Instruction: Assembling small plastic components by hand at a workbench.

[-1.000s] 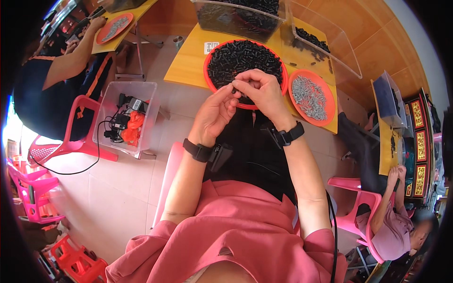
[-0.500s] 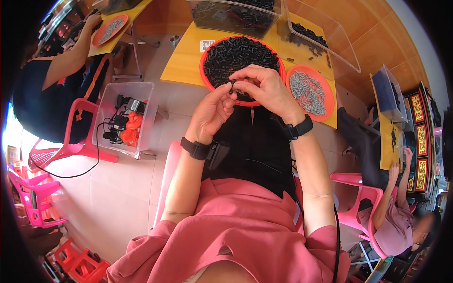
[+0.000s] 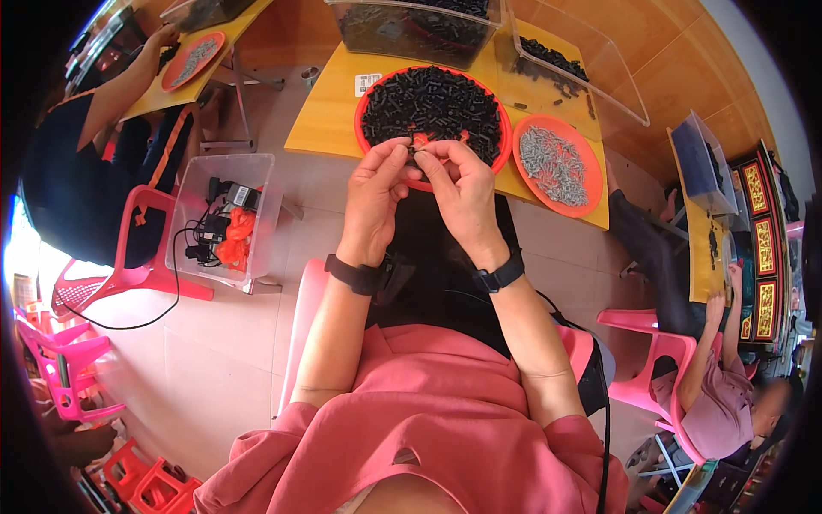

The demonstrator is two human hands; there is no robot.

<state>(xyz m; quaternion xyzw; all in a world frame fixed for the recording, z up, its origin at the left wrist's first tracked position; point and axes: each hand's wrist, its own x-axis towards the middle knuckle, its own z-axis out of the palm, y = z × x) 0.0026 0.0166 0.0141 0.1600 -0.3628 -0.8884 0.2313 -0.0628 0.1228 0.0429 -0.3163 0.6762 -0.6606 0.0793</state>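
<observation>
A small black part [image 3: 412,155] is located between the fingertips of both hands, over the near rim of a round red basin [image 3: 507,130]. The left hand [image 3: 373,195] pinches the part between thumb and index finger; the right hand [image 3: 463,194] pinches it from the opposite side. The basin contains similar black pieces [image 3: 428,101]. To its right, an orange plate [image 3: 572,211] holds silver pins [image 3: 552,158]. Both containers rest on a yellow table [image 3: 318,116]. A white label [image 3: 367,84] with black print, too small to read, is beside the basin.
</observation>
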